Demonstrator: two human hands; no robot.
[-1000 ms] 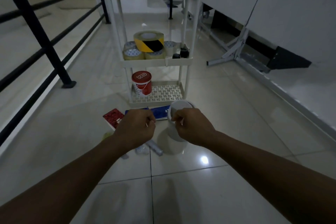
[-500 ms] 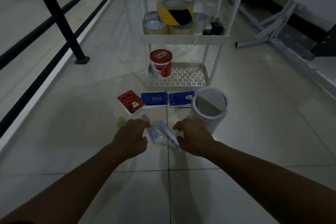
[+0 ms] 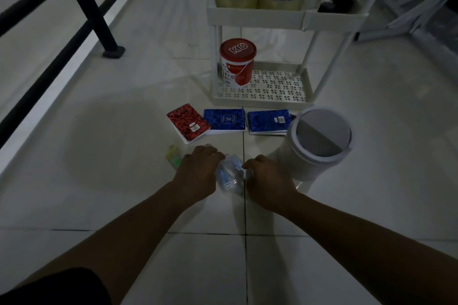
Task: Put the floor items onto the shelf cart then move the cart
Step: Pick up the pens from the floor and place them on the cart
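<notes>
I have both hands down on the floor tile, the left hand (image 3: pixel 198 171) and right hand (image 3: pixel 266 178) curled in from either side of a small clear plastic packet (image 3: pixel 229 176) with something blue inside; whether either has it gripped I cannot tell. It looks light, soft and crinkly, likely slippery on the film, so I would pinch its ends and not squeeze the middle. A yellow-green item (image 3: pixel 173 156) lies just beside my left hand. Beyond sit a red notebook (image 3: pixel 188 122) and two blue notebooks (image 3: pixel 225 120), stiff and flat, then a white swing-lid bin (image 3: pixel 317 143). The shelf cart (image 3: pixel 260 16) stands behind. The floor is glossy tile, the room dim, a black railing (image 3: pixel 84 2) to the left.
</notes>
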